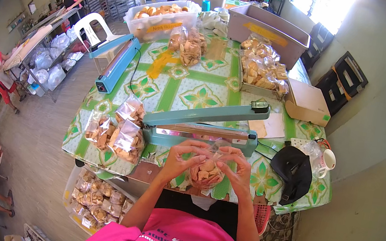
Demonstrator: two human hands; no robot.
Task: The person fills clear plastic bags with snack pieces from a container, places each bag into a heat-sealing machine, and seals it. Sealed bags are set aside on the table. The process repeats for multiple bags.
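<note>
Between my hands, at the table's near edge, is a clear plastic bag of sliced toasted bread (pixel 205 174). My left hand (pixel 183 158) pinches the bag's gathered top from the left. On the other side, my right hand (pixel 236 166) grips the same top with thumb and fingers. Just beyond them lies a teal impulse sealer (pixel 197 141), its long arm (pixel 205 115) raised at the right end. Filled bags of bread pieces (pixel 126 140) stand left of the sealer. Fingers partly hide the bag's mouth.
A second blue sealer (pixel 117 64) sits at the table's left. Bread bags fill a tray (pixel 261 91) beside a cardboard box (pixel 308 102). A black cap (pixel 291 176) and mug (pixel 327 163) lie right. Below left is a crate of packed bags (pixel 100 200). Several people work nearby.
</note>
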